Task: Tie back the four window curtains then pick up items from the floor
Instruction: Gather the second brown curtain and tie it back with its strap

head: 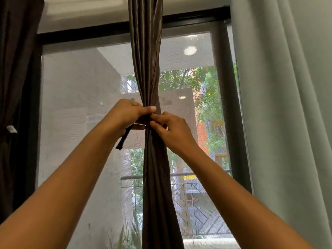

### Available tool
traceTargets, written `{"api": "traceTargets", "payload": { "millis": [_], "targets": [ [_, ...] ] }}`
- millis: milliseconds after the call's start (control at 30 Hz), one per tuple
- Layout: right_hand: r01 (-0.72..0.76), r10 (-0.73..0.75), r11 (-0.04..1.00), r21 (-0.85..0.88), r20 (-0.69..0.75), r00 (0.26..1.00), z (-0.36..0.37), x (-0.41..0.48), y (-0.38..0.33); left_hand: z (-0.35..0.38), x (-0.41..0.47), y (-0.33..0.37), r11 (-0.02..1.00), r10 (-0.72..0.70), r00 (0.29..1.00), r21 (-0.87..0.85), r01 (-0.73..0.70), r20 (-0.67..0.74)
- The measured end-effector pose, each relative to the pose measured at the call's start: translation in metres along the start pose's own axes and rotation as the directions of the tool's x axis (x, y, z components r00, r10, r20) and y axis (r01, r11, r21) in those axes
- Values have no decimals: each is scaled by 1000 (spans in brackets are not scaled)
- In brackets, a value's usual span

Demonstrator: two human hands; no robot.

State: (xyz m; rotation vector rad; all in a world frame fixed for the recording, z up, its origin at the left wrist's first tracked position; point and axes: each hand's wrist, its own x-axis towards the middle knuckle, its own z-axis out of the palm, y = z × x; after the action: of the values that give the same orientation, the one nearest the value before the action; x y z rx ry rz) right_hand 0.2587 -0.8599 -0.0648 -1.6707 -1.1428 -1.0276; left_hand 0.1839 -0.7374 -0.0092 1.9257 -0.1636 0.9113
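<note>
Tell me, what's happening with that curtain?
A person is tying back the brown curtain at the middle of the window. Their left hand grips the bunched cloth, and their right hand pinches the dark tie wrapped there. One loose end of the tie dangles below the left hand, so the tying looks unfinished. A pale curtain hangs at the right.

1. Middle curtain [146, 51]: brown cloth, satin-like sheen, fine lengthwise creases.
2. Tie strip [124, 138]: dark cloth, matt, a little fuzzy at the loose end.
3. Left curtain [16, 69]: very dark brown cloth, dull, no shine.
4. Right curtain [287, 105]: pale grey-green cloth, matt, smooth in broad soft folds.
5. Window frame [80, 34]: black, matt; material unclear.
6. Screen [80, 105]: fine mesh, woven grain, hazy grey.
7. Railing [197, 194] outside: dark metal bars, blurred through mesh.
</note>
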Motion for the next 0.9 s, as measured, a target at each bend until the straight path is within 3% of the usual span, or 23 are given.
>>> {"api": "traceTargets", "payload": {
  "millis": [100, 200, 267, 333, 400, 500, 667, 733, 833, 900],
  "targets": [
    [7, -8, 998, 55, 32, 999, -7, -1, 7, -1, 6, -5, 999, 9, 999, 45, -8, -36],
    [-104, 134, 985, 135, -238, 962, -18, -1, 26, 2, 6, -3, 991, 51, 998, 129, -46, -35],
    [-183, 225, 968, 174, -265, 938, -19, 0, 37, 1, 3, 0, 985, 65, 997, 164, -59, -30],
    [-252, 288, 938, 238, -129, 949, -18, 4, 44, -1, 2, 4, 977, 61, 998, 203, -59, -7],
    [-328, 294, 857, 398, 146, 945, -15, 12, 43, -3, 1, 8, 970, 43, 999, 238, -46, 17],
    [-491, 218, 696, 525, 496, 840, -11, 26, 44, -4, 0, 12, 965, 25, 999, 260, -31, 26],
    [-563, 111, 593, 575, 634, 765, -16, 30, 53, -12, -3, 11, 969, -5, 1000, 245, -1, 24],
    [-563, 121, 614, 553, 639, 760, -16, 29, 54, -15, -3, 11, 968, -7, 1000, 250, 3, 15],
    [-519, 225, 761, 390, 591, 774, -24, 27, 50, -16, -3, 8, 962, 12, 1000, 273, -5, -24],
    [-459, 295, 848, 264, 484, 824, -36, 26, 41, -15, -3, 4, 946, 44, 997, 322, -23, -58]
  ]
}}
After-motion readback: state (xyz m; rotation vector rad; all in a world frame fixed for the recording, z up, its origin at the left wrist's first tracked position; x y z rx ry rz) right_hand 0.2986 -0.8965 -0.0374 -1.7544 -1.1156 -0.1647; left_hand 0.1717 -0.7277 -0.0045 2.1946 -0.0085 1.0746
